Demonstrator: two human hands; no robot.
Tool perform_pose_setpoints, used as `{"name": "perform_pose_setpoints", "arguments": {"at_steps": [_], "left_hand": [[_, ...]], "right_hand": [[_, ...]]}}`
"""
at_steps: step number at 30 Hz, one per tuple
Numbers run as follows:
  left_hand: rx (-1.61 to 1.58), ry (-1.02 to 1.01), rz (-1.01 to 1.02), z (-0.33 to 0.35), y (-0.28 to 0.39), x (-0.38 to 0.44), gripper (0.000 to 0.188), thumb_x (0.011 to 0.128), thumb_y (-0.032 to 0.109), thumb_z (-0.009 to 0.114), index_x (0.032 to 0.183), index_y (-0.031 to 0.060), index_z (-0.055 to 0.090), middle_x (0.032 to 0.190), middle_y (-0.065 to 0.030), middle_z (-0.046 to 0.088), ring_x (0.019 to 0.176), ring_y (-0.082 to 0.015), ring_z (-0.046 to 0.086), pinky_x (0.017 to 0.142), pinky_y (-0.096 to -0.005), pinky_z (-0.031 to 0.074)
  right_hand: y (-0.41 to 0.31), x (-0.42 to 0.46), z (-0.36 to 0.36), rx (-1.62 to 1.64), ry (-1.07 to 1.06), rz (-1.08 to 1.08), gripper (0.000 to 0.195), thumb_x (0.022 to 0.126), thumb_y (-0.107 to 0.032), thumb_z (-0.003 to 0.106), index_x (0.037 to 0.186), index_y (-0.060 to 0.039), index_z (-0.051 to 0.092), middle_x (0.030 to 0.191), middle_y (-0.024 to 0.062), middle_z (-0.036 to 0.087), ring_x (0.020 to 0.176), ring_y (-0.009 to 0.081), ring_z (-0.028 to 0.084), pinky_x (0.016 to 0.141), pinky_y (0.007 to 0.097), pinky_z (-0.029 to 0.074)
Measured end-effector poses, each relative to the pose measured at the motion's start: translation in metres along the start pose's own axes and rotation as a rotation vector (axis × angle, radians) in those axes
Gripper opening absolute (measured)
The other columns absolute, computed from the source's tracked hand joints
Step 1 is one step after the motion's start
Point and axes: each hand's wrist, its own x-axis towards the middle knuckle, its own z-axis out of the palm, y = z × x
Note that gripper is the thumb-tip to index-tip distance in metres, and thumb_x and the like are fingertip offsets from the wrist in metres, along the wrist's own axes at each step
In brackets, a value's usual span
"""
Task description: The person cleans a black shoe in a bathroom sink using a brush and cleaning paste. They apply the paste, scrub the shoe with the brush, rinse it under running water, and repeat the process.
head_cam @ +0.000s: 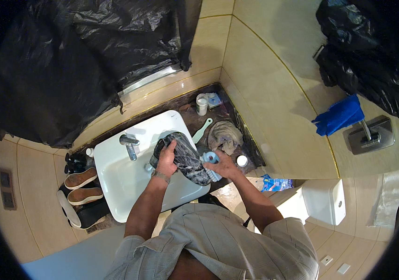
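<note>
A black shoe (185, 154), streaked with white suds, is held over the right part of a white washbasin (115, 182). My left hand (167, 159) grips it near one end, thumb on top. In my right hand (223, 164) is a light-blue scrubbing brush (213, 175), its bristles against or close beside the sudsy end of the shoe. The chrome faucet (129, 145) stands at the basin's back left. Just beyond my right hand, a crumpled grey-brown cloth (224, 135) and a pale green long-handled brush or scraper (202, 131) lie on the dark stone counter.
Several shoes (85, 196) crowd the counter left of the basin. A white jar (202, 104) stands at the back corner, and a round white lid (242, 160) lies at the right. Black plastic sheeting (80, 52) hangs above; a toilet (323, 202) is at the right.
</note>
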Motion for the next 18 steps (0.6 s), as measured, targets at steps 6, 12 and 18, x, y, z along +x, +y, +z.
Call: {"name": "perform_pose_setpoints", "arguments": {"at_steps": [6, 12, 18], "left_hand": [[0.082, -0.035, -0.007, 0.031, 0.012, 0.006, 0.033, 0.102, 0.022, 0.073, 0.130, 0.0065, 0.064, 0.120, -0.0109, 0.075, 0.104, -0.0299, 0.075, 0.091, -0.0522, 0.062], [-0.061, 0.182, -0.087, 0.032, 0.002, 0.035, 0.032, 0.111, 0.025, 0.056, 0.130, 0.0014, 0.065, 0.129, -0.0160, 0.072, 0.114, -0.0371, 0.071, 0.103, -0.0592, 0.056], [-0.219, 0.013, -0.101, 0.030, -0.022, 0.016, 0.038, 0.110, 0.037, 0.059, 0.128, 0.0048, 0.067, 0.130, -0.0123, 0.072, 0.116, -0.0324, 0.070, 0.106, -0.0522, 0.055]], "right_hand": [[0.010, -0.017, -0.011, 0.022, 0.111, 0.101, 0.063, 0.083, -0.046, 0.089, 0.118, 0.0007, 0.066, 0.108, 0.0161, 0.074, 0.098, 0.0245, 0.069, 0.088, 0.0408, 0.056], [-0.014, -0.002, 0.002, -0.159, 0.400, -0.009, 0.060, 0.085, -0.039, 0.083, 0.123, -0.0018, 0.057, 0.113, 0.0275, 0.070, 0.111, 0.0476, 0.067, 0.092, 0.0524, 0.054], [-0.030, 0.042, -0.009, -0.305, 0.358, 0.098, 0.067, 0.078, -0.027, 0.086, 0.129, -0.0010, 0.052, 0.123, 0.0267, 0.065, 0.118, 0.0470, 0.064, 0.099, 0.0543, 0.053]]}}
